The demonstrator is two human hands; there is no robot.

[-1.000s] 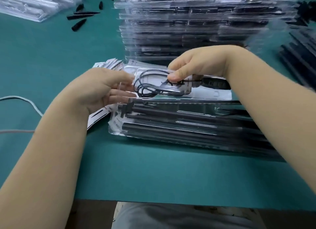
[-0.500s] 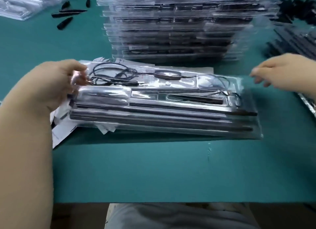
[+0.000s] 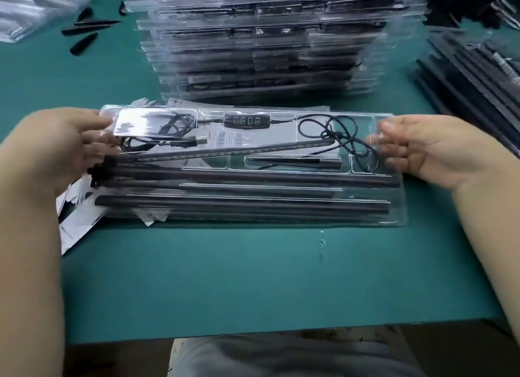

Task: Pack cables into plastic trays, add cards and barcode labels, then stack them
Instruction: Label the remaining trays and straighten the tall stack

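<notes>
Tray: we hold the clear plastic tray (image 3: 365,208) near centre | left hand (image 3: 56,149) grips its left end, right hand (image 3: 433,151) its right | done: black cables (image 3: 337,134), barcode label (image 3: 225,136) in | left: stacking on far tall stack of filled trays (image 3: 253,53)

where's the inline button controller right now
In the head view the button controller sits at the far edge of the clear tray, roughly centred, between the bundled cable on the left and the loose cable loop on the right.

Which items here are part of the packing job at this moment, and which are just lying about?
In use: tray held at its ends by left hand and right hand; cable; barcode label; tray stack.
Lying about: black caps; loose cards; bag pile.
</notes>
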